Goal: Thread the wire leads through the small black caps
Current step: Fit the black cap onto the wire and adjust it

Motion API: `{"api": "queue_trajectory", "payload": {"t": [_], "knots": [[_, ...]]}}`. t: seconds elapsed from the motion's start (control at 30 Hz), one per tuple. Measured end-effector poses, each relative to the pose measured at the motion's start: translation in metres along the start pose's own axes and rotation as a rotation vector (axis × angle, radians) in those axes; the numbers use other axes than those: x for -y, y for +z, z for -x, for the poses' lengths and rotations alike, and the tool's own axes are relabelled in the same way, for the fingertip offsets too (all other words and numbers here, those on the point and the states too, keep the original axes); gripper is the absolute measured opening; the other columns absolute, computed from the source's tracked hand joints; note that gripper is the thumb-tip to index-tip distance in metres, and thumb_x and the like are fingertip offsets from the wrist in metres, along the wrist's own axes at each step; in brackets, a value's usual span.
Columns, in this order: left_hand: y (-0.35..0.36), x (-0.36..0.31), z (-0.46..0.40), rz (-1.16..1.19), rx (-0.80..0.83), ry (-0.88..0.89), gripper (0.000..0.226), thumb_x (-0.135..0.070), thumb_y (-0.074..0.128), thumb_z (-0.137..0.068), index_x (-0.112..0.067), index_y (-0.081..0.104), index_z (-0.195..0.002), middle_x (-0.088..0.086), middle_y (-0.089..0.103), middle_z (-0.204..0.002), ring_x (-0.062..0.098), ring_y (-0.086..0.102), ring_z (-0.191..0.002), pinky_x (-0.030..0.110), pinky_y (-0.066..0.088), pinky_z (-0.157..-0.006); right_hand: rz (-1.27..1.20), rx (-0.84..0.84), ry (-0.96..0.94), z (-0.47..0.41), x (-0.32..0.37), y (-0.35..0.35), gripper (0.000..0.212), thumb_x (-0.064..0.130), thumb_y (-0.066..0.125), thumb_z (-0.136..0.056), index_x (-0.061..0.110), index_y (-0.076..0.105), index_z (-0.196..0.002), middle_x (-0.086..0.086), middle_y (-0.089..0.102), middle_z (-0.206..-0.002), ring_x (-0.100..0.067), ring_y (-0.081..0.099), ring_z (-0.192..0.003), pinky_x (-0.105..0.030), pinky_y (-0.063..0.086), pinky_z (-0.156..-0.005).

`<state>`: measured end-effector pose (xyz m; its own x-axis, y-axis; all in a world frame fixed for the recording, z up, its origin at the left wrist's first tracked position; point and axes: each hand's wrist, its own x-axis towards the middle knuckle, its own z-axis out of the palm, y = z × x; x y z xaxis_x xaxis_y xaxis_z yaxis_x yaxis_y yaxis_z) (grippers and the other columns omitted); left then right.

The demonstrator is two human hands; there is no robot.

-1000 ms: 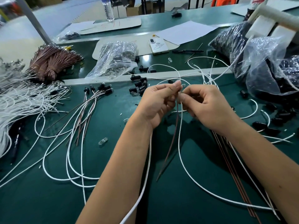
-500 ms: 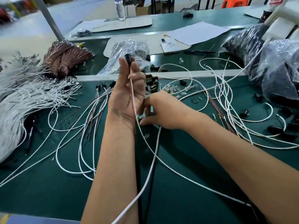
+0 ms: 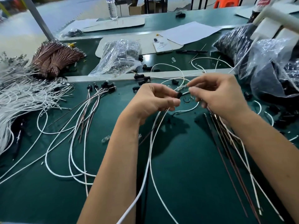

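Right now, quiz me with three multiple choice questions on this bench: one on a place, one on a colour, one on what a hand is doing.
1. Where is the white phone?
A. beyond the clear bag
B. beside the left elbow
C. on the brown wire bundle

2. What colour is the cap?
A. red
B. black
C. white

3. What does the left hand do?
A. lies flat
B. pinches the cap
C. lifts the bottle

Answers: 1 A, it lies at the far side. 2 B, dark against the fingers. 3 B, fingertips close on it.

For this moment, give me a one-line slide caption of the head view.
Left hand holds a black cap while right hand pinches a clear-tipped lead above a green table.
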<state>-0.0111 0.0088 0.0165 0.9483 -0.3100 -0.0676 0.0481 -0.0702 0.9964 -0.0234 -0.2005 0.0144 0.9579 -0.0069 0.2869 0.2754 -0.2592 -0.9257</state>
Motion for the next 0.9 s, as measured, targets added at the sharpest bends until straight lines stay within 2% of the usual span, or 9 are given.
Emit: {"api": "queue_trajectory", "payload": {"t": [0.07,0.17,0.23,0.4,0.6,0.73,0.9], "knots": [[0.005,0.003,-0.001,-0.052,-0.009,0.013,0.021,0.006,0.084,-0.073,-0.006,0.072,-0.086,0.012,0.074,-0.072,0.017,0.069,-0.058,0.020,0.053,-0.057,-0.096,-0.018,0.045,0.006,-0.006,-0.005,0.016,0.001,0.078,-0.089,0.017,0.080,-0.088,0.000,0.071,-0.067,-0.009,0.060,-0.054,-0.019,0.046,-0.045],[0.007,0.005,-0.003,-0.083,-0.031,0.033,0.023,0.007,0.085,-0.071,-0.008,0.071,-0.082,0.013,0.075,-0.073,0.018,0.069,-0.058,0.021,0.053,-0.058,-0.205,0.060,0.057,0.011,-0.008,-0.006,0.015,0.000,0.071,-0.094,0.012,0.080,-0.094,-0.007,0.072,-0.073,-0.014,0.065,-0.065,-0.022,0.053,-0.052],[0.007,0.006,-0.004,-0.099,-0.021,0.052,0.023,0.006,0.086,-0.070,-0.010,0.072,-0.080,0.014,0.075,-0.075,0.019,0.070,-0.060,0.023,0.055,-0.061,-0.226,0.096,0.024,0.012,-0.008,-0.006,0.014,-0.001,0.069,-0.095,0.008,0.079,-0.098,-0.012,0.072,-0.078,-0.017,0.065,-0.066,-0.024,0.056,-0.053],[0.009,0.008,-0.005,-0.088,-0.008,0.086,0.023,0.008,0.085,-0.069,-0.007,0.072,-0.081,0.022,0.075,-0.083,0.026,0.070,-0.070,0.033,0.062,-0.071,-0.175,0.110,-0.028,0.013,-0.010,-0.007,0.005,0.000,0.076,-0.090,0.005,0.074,-0.089,-0.014,0.072,-0.074,-0.021,0.065,-0.059,-0.027,0.057,-0.052],[0.010,0.009,-0.006,-0.094,0.030,0.104,0.022,0.011,0.084,-0.069,-0.002,0.073,-0.084,0.018,0.076,-0.085,0.021,0.071,-0.072,0.026,0.058,-0.068,-0.151,0.146,-0.038,0.011,-0.014,-0.007,0.003,0.003,0.077,-0.090,0.004,0.075,-0.089,-0.008,0.070,-0.068,-0.019,0.064,-0.056,-0.027,0.057,-0.051],[0.009,0.010,-0.005,-0.117,0.033,0.104,0.021,0.009,0.084,-0.070,-0.002,0.075,-0.085,0.025,0.075,-0.089,0.026,0.071,-0.074,0.030,0.061,-0.073,-0.096,0.170,-0.037,0.011,-0.015,-0.008,0.004,0.002,0.077,-0.090,0.001,0.074,-0.088,-0.006,0.069,-0.064,-0.019,0.064,-0.053,-0.027,0.056,-0.050],[0.009,0.011,-0.005,-0.114,0.048,0.115,0.020,0.004,0.087,-0.069,-0.010,0.079,-0.082,0.021,0.076,-0.087,0.028,0.071,-0.076,0.033,0.061,-0.077,-0.089,0.182,-0.043,0.011,-0.014,-0.010,0.006,0.001,0.078,-0.089,0.001,0.073,-0.086,-0.009,0.070,-0.064,-0.020,0.065,-0.054,-0.029,0.057,-0.050]]}}
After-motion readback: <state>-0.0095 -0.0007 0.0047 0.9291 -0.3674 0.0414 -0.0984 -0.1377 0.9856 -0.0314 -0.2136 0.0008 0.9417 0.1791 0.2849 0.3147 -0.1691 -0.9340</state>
